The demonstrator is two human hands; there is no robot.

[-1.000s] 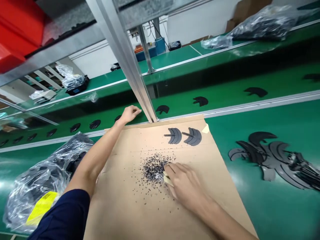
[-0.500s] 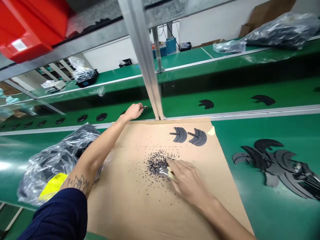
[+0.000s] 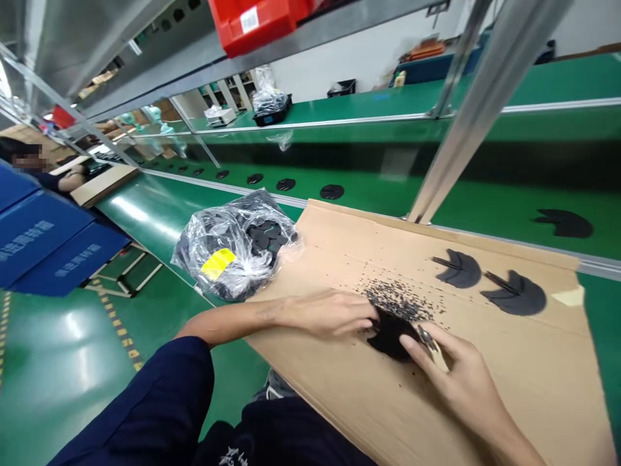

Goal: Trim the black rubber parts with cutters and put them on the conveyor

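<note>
My left hand (image 3: 330,314) is shut on the edge of a black fan-shaped piece (image 3: 391,333), which lies on the cardboard sheet (image 3: 349,382). My right hand (image 3: 466,382) touches that piece's right side, its fingers pinching a small pale strip (image 3: 439,356) beside a shiny bit of plastic (image 3: 427,338). Just behind both hands lies a patch of black granules (image 3: 398,301). Further right, two black fan-shaped pieces with thin pins (image 3: 458,268) rest on the cardboard.
A clear plastic bag of black discs (image 3: 237,249) with a yellow label lies left of the cardboard. Black pieces (image 3: 332,191) sit along a green conveyor belt (image 3: 369,171) behind an aluminium post (image 3: 490,84). A co-worker (image 3: 29,162) sits far left, past blue crates (image 3: 39,239).
My view has swung left. My left hand has come from the far edge of the cardboard to the granules and now holds the black piece. My right hand stays beside the granules.
</note>
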